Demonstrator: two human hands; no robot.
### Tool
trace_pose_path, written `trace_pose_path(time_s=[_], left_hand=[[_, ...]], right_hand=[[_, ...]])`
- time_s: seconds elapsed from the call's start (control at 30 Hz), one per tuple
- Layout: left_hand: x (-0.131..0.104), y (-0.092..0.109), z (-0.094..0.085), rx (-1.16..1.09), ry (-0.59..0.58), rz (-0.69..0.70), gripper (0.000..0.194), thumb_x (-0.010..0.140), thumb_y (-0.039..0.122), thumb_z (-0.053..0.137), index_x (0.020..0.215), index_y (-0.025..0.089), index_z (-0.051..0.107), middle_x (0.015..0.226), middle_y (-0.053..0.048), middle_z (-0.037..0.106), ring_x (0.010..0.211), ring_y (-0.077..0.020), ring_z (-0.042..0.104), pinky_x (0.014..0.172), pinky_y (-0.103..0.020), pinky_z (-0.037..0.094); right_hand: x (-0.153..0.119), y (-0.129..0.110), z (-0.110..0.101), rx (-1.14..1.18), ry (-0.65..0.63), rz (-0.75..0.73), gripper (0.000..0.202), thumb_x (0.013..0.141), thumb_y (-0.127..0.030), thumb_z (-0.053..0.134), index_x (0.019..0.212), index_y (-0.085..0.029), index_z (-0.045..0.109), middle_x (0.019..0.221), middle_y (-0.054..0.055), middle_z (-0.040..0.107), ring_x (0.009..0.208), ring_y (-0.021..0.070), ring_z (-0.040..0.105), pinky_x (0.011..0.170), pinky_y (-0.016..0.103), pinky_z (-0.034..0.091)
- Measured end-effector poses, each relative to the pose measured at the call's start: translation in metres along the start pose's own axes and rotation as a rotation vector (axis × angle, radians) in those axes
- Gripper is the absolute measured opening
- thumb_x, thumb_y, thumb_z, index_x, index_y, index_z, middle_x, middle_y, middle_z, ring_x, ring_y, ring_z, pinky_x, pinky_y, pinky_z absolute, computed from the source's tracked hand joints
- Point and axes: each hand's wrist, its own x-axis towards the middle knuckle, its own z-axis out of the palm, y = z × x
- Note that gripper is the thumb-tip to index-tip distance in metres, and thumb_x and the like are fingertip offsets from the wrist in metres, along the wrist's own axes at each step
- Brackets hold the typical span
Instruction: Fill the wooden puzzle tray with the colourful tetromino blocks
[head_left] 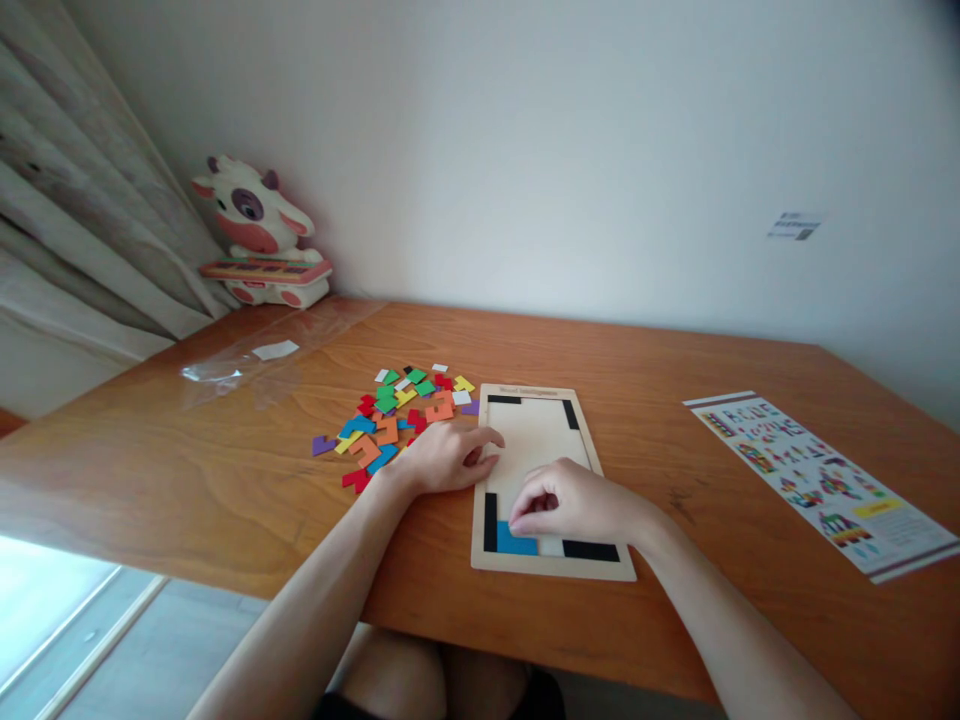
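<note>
A wooden puzzle board [553,572] with a pale inside lies in front of me. Black pieces [590,551] sit in its corners, and a blue piece [516,539] lies at its near left, beside the black one. My right hand [574,502] is over the lower part of the board, fingers curled together at the blue piece's upper edge; whatever they may hold is hidden. Across the board's left edge reaches my left hand [457,457], thumb and forefinger apart, holding nothing visible. Colourful flat pieces [386,430] lie in a loose pile left of the board, partly behind that hand.
A printed pattern sheet [821,485] lies on the wooden table [660,400] at the right. Clear plastic wrapping [247,360] with a white slip is at the left. A cow-shaped toy keyboard [262,235] stands at the back left, near the curtain [82,180].
</note>
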Motion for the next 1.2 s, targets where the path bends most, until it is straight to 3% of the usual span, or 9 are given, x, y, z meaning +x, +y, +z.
trace_pose_path(time_s=[0.07, 0.23, 0.33, 0.4, 0.53, 0.77, 0.87, 1.1, 1.2], left_hand=[[-0.006, -0.008, -0.012, 0.1, 0.027, -0.036, 0.024, 0.09, 0.027, 0.051, 0.107, 0.02, 0.067, 0.071, 0.0, 0.067, 0.067, -0.0145, 0.061, 0.064, -0.025, 0.042], [-0.03, -0.033, -0.049, 0.399, 0.047, -0.385, 0.019, 0.082, 0.031, 0.052, 0.088, 0.023, 0.068, 0.089, -0.004, 0.071, 0.086, -0.022, 0.065, 0.065, -0.028, 0.043], [-0.042, -0.041, -0.062, 0.396, 0.02, -0.443, 0.017, 0.078, 0.033, 0.053, 0.077, 0.024, 0.066, 0.086, -0.003, 0.071, 0.084, -0.0225, 0.065, 0.065, -0.029, 0.044], [-0.045, -0.043, -0.064, 0.381, 0.002, -0.435, 0.017, 0.076, 0.032, 0.053, 0.08, 0.024, 0.067, 0.091, -0.003, 0.072, 0.091, -0.0239, 0.066, 0.07, -0.03, 0.046], [-0.044, -0.043, -0.06, 0.378, -0.012, -0.418, 0.026, 0.075, 0.03, 0.052, 0.094, 0.024, 0.069, 0.103, -0.004, 0.072, 0.101, -0.0263, 0.066, 0.08, -0.032, 0.05], [-0.044, -0.05, -0.056, 0.272, -0.004, -0.426, 0.032, 0.083, 0.037, 0.051, 0.107, 0.024, 0.069, 0.106, -0.005, 0.074, 0.095, -0.0238, 0.07, 0.08, -0.031, 0.052], [-0.042, -0.055, -0.051, 0.204, 0.017, -0.452, 0.035, 0.087, 0.043, 0.049, 0.106, 0.023, 0.07, 0.1, -0.005, 0.076, 0.089, -0.0226, 0.071, 0.078, -0.03, 0.052], [-0.032, -0.054, -0.038, 0.127, 0.098, -0.486, 0.033, 0.085, 0.042, 0.052, 0.103, 0.024, 0.073, 0.101, -0.003, 0.077, 0.086, -0.0212, 0.072, 0.079, -0.028, 0.053], [-0.032, -0.051, -0.038, 0.064, 0.075, -0.482, 0.033, 0.085, 0.044, 0.052, 0.1, 0.022, 0.072, 0.095, -0.004, 0.077, 0.08, -0.0197, 0.071, 0.076, -0.028, 0.054]], right_hand=[[0.003, 0.007, -0.003, 0.044, 0.118, -0.013, 0.021, 0.083, -0.038, 0.07, 0.089, -0.019, 0.078, 0.08, 0.004, 0.073, 0.071, 0.0154, 0.061, 0.063, 0.026, 0.045], [0.012, 0.029, -0.015, 0.034, 0.547, -0.041, 0.021, 0.086, -0.038, 0.064, 0.091, -0.019, 0.073, 0.082, 0.004, 0.071, 0.071, 0.0154, 0.058, 0.065, 0.028, 0.044], [0.015, 0.039, -0.021, 0.068, 0.701, -0.061, 0.026, 0.086, -0.042, 0.062, 0.091, -0.018, 0.071, 0.081, 0.005, 0.07, 0.069, 0.0161, 0.057, 0.064, 0.029, 0.044], [0.016, 0.044, -0.023, 0.078, 0.766, -0.069, 0.027, 0.086, -0.044, 0.061, 0.09, -0.018, 0.071, 0.079, 0.005, 0.069, 0.068, 0.0164, 0.057, 0.062, 0.03, 0.044], [0.016, 0.052, -0.025, 0.074, 0.814, -0.091, 0.026, 0.086, -0.043, 0.061, 0.089, -0.018, 0.07, 0.08, 0.005, 0.069, 0.068, 0.0167, 0.058, 0.062, 0.03, 0.044], [0.018, 0.06, -0.027, 0.027, 0.869, -0.096, 0.024, 0.086, -0.041, 0.06, 0.088, -0.019, 0.07, 0.078, 0.004, 0.07, 0.065, 0.0163, 0.057, 0.061, 0.03, 0.044], [0.018, 0.06, -0.026, 0.022, 0.871, -0.087, 0.024, 0.085, -0.041, 0.06, 0.087, -0.019, 0.07, 0.077, 0.004, 0.07, 0.064, 0.0162, 0.057, 0.06, 0.03, 0.044], [0.018, 0.055, -0.025, 0.044, 0.858, -0.095, 0.024, 0.085, -0.04, 0.06, 0.088, -0.019, 0.07, 0.08, 0.005, 0.071, 0.067, 0.0164, 0.059, 0.062, 0.029, 0.045], [0.017, 0.055, -0.026, 0.07, 0.866, -0.092, 0.024, 0.085, -0.041, 0.061, 0.088, -0.019, 0.07, 0.08, 0.005, 0.071, 0.068, 0.0164, 0.058, 0.062, 0.029, 0.045]])
